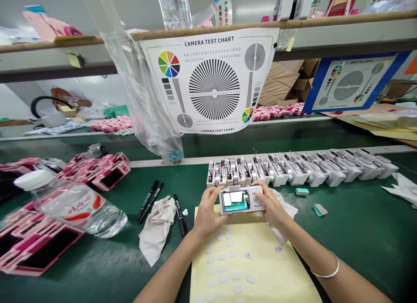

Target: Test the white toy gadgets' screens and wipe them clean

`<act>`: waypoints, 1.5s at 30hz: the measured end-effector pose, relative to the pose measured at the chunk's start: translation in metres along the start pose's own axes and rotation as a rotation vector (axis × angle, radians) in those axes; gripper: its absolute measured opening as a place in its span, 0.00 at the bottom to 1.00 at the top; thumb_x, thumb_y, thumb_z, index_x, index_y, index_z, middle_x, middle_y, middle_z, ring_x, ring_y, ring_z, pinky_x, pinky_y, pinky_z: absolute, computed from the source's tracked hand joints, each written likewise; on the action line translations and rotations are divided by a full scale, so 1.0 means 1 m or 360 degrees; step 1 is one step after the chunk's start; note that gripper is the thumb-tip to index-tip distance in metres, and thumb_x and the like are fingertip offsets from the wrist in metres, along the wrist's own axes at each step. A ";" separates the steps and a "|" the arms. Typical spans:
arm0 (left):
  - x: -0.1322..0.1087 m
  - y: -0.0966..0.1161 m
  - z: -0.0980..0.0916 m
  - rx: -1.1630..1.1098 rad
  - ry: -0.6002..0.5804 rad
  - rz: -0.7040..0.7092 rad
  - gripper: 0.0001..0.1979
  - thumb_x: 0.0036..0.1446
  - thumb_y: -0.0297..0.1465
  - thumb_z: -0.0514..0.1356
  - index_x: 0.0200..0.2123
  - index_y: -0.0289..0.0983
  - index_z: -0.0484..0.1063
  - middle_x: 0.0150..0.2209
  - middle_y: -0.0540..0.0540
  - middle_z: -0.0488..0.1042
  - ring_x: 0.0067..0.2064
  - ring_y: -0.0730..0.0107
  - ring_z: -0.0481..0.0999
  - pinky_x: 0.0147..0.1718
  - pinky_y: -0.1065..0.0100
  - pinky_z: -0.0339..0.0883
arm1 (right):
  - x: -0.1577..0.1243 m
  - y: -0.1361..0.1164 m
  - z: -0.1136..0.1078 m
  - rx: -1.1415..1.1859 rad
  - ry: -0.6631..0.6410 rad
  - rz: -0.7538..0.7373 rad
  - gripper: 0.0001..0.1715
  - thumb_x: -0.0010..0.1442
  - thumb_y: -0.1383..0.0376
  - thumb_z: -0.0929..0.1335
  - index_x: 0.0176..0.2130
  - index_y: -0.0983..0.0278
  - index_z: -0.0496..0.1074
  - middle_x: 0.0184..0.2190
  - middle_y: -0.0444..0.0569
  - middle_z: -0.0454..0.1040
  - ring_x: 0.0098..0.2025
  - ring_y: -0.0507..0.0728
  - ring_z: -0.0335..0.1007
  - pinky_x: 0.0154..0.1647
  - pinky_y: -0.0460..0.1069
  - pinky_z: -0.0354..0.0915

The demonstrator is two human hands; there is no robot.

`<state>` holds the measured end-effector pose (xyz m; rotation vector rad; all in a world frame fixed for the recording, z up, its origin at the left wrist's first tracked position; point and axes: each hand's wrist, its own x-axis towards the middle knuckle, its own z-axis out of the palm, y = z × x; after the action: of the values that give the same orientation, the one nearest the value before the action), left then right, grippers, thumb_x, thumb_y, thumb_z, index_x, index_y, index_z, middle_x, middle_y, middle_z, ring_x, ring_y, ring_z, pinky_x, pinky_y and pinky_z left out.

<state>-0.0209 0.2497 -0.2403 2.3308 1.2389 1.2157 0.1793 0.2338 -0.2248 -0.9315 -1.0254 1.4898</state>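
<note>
Green matting covers the bench (358,242) we work at, under a wooden shelf (325,20). We hold a small white camera (240,199) just above the bench, its lit screen facing us and its front turned toward the camera test chart (211,79) that hangs from the shelf edge. Our left hand (208,211) is curled around the camera's left end, with the fingers wrapped behind it and the thumb on the near face. Our right hand (272,207) clasps the right end the same way, thumb beside the round button pad; a thin bracelet (325,272) sits on that wrist.

Beneath our wrists lies a yellow sheet (280,272) dotted with small white stickers (222,268). A white cloth (288,207) shows under the right hand. Just beyond the camera runs a row of white camera bodies (302,169), packed side by side with wires showing. Two small teal-edged pieces (302,191) lie near that row.

To the left we see a crumpled rag (158,227) between black pens (150,201), then a water bottle (74,205) lying on its side among pink cameras (100,172). A clear plastic bag (143,98) hangs beside the chart, and a second chart on a blue board (353,83) leans at far right.
</note>
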 end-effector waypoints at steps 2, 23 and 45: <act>0.000 -0.001 0.000 0.0015 -0.0014 -0.0028 0.28 0.44 0.32 0.63 0.50 0.38 0.61 0.44 0.42 0.64 0.47 0.58 0.67 0.46 0.59 0.65 | 0.000 0.000 -0.001 -0.0022 -0.0024 -0.0007 0.23 0.50 0.55 0.67 0.43 0.57 0.56 0.31 0.42 0.68 0.28 0.53 0.68 0.25 0.47 0.68; 0.001 -0.004 0.001 0.0057 -0.0034 -0.0040 0.29 0.44 0.32 0.63 0.51 0.38 0.61 0.44 0.43 0.63 0.47 0.58 0.67 0.46 0.58 0.64 | 0.003 0.009 -0.007 -0.0184 0.0048 -0.0112 0.19 0.53 0.56 0.64 0.44 0.58 0.58 0.31 0.42 0.66 0.28 0.52 0.64 0.25 0.44 0.60; -0.003 0.002 0.002 0.0132 0.0034 0.0126 0.29 0.43 0.35 0.63 0.50 0.37 0.61 0.44 0.41 0.64 0.46 0.57 0.68 0.44 0.59 0.66 | 0.003 0.008 -0.004 -0.0073 0.0107 -0.0081 0.20 0.49 0.57 0.67 0.41 0.57 0.59 0.29 0.42 0.71 0.28 0.55 0.69 0.27 0.47 0.63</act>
<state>-0.0187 0.2460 -0.2425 2.4541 1.2370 1.2398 0.1798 0.2362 -0.2338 -0.9751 -1.0305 1.3889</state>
